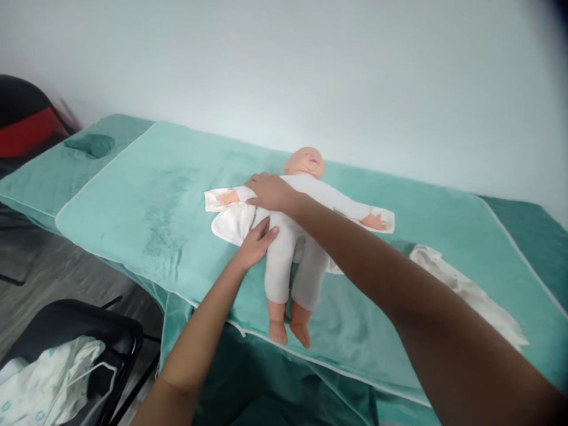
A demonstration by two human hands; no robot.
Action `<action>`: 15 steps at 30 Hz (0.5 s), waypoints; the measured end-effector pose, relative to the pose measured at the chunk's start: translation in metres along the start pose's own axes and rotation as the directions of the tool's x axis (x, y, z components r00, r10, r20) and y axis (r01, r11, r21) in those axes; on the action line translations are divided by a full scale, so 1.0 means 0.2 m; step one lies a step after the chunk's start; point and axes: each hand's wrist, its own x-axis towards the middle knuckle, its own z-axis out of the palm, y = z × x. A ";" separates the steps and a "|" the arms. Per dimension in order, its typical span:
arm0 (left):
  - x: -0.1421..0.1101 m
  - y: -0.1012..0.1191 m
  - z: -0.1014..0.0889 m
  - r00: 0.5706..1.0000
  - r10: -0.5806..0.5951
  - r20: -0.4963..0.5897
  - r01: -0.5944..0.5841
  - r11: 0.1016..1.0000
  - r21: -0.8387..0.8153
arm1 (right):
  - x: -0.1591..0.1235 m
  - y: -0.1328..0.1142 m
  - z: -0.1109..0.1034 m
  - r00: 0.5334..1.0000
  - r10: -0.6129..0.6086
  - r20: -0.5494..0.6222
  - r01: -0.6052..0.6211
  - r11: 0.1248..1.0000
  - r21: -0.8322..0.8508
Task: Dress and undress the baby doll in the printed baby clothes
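Near, 8 o'clock: one black chair (119, 331) bearing one printed cloth (57, 378). Centre: two hands. Left hand (254, 244) beside the hip of one baby doll (284, 236), thumb and forefinger parted; cannot tell whether it grips fabric. Right hand (273, 192) lies over the doll's side, fingers outstretched; its forearm hides part of the trunk and of one crumpled white cloth (461, 290) at 4. Doll lies face-up, feet towards 6, on one green-covered massage table (190, 171); face hole (91, 145) at 10. Farther, 10 o'clock: second black chair (22, 97), red item (29, 133) on it.
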 end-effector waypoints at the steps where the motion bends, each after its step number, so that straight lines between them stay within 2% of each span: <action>1: 0.00 0.01 0.00 1.000 -0.007 -0.005 0.007 1.000 0.007 | 0.03 -0.02 0.01 1.000 -0.010 0.020 0.010 1.000 -0.026; 5: -0.03 0.02 0.01 0.999 0.002 -0.042 0.001 0.998 0.066 | 0.05 -0.01 0.04 0.999 0.036 0.037 -0.035 0.999 -0.022; 9: -0.02 0.04 -0.02 0.988 0.122 -0.091 -0.099 0.971 0.217 | -0.05 0.02 0.02 0.979 0.130 -0.154 -0.108 0.984 0.144; 10: 0.01 0.05 -0.04 0.974 0.181 -0.135 -0.132 0.942 0.307 | -0.08 0.03 0.02 0.965 0.157 -0.209 -0.117 0.975 0.191; 12: 0.08 0.07 -0.10 0.914 0.318 -0.252 -0.136 0.826 0.547 | -0.14 0.03 0.02 0.935 0.198 -0.294 -0.119 0.957 0.265; 14: 0.18 0.10 -0.17 0.843 0.406 -0.353 -0.012 0.669 0.743 | -0.18 0.04 0.01 0.916 0.215 -0.340 -0.109 0.946 0.305; 15: 0.22 0.11 -0.20 0.824 0.415 -0.386 0.068 0.603 0.794 | -0.19 0.04 0.01 0.911 0.215 -0.351 -0.103 0.945 0.311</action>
